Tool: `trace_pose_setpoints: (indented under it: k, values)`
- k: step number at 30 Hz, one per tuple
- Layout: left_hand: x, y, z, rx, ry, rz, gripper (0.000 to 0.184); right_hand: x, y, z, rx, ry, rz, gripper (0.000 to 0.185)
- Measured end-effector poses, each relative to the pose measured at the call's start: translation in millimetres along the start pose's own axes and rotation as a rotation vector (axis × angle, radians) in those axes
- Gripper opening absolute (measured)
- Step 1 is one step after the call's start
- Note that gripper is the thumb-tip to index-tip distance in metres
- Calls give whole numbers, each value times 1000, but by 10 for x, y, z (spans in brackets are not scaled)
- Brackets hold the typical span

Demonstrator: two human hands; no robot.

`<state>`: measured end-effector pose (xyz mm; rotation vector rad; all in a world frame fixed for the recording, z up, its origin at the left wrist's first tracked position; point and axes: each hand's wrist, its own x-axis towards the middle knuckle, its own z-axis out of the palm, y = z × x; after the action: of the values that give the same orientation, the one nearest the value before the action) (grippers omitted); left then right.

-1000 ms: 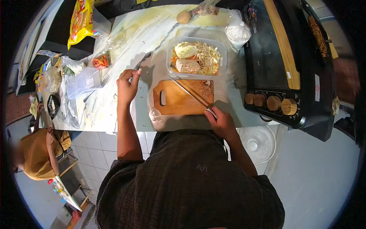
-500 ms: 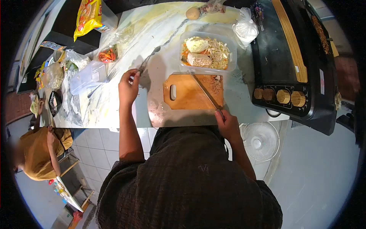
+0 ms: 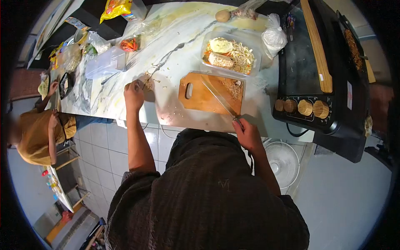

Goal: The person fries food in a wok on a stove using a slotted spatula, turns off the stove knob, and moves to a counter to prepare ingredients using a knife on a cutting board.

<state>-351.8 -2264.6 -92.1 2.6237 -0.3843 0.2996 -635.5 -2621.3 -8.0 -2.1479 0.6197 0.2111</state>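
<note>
My right hand (image 3: 247, 134) grips a knife (image 3: 220, 98) by its handle. The long blade lies slantwise over the wooden cutting board (image 3: 204, 102), its tip toward the far edge. Small shredded scraps (image 3: 231, 88) sit on the board's right part. My left hand (image 3: 134, 96) is over the counter left of the board, fingers curled; what they hold, if anything, is hidden. Beside its fingertips lies a small heap of brownish scraps (image 3: 148, 81). Behind the board stands a clear plastic container (image 3: 257, 62) with bean sprouts (image 3: 241, 54), shredded vegetables and two pale pieces.
A black stove (image 3: 300, 83) with wooden knobs and a wooden spatula (image 3: 317, 50) flanks the right. A bag of white powder (image 3: 273, 37) and an egg (image 3: 223, 16) are behind. Leftward are red chillies (image 3: 130, 44), an upturned plastic box (image 3: 106, 63) and another person (image 3: 35, 137).
Brownish scraps now lie loose on the counter beside my left hand, which has shifted slightly left and down. The knife stays in my right hand over the board. The whole view has shifted slightly.
</note>
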Motion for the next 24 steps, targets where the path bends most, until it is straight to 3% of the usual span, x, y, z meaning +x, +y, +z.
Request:
trace_pose_setpoints:
  k: [4,11,13,20,24]
  values:
    - [-81,182,-40,-239,-31,-164,35,16,74,-92,18,0,-78,34]
    - [-212,201,-146,-224,84,-357,32,57,60,-167,2,-3,-134,34]
    - [-234,236,-209,-168,-30,-443,34,81,57,-176,18,-8,-146,34]
    - [-263,283,-130,-104,15,-314,25,168,-52,-245,-34,-80,-106,35]
    - [-56,398,-18,-87,163,-196,23,201,-72,-232,15,-75,-132,34]
